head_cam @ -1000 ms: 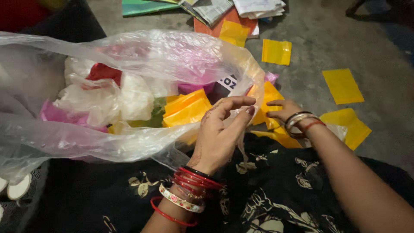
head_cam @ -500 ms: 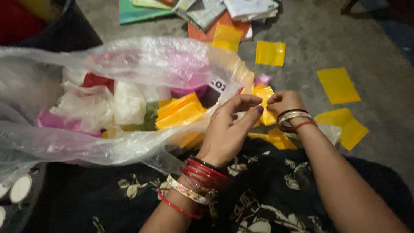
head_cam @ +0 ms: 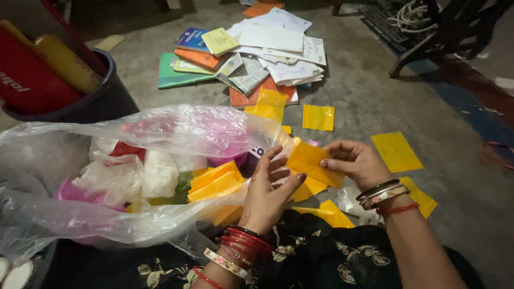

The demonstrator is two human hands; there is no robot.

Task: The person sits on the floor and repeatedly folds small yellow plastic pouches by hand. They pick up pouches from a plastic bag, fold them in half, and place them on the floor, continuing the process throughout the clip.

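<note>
Large clear plastic bag (head_cam: 134,176), lying open at left on the floor, crumpled, holding smaller packets: a stack of flat yellow-orange pouches (head_cam: 217,183) near its mouth, white crumpled bags (head_cam: 155,174), pink bags (head_cam: 72,191), a red piece (head_cam: 126,150). A small white label with dark print (head_cam: 256,152) shows at the bag's mouth. One flat yellow pouch (head_cam: 310,163), square-cornered, held between the left hand (head_cam: 267,190) and right hand (head_cam: 356,160). Loose yellow pouches on the floor: one (head_cam: 318,117) beyond the hands, one (head_cam: 396,151) at right, one (head_cam: 270,104) against the pile of books and papers (head_cam: 251,53). Red package with pale print (head_cam: 29,80) standing in a dark bucket (head_cam: 91,104), upper left.
</note>
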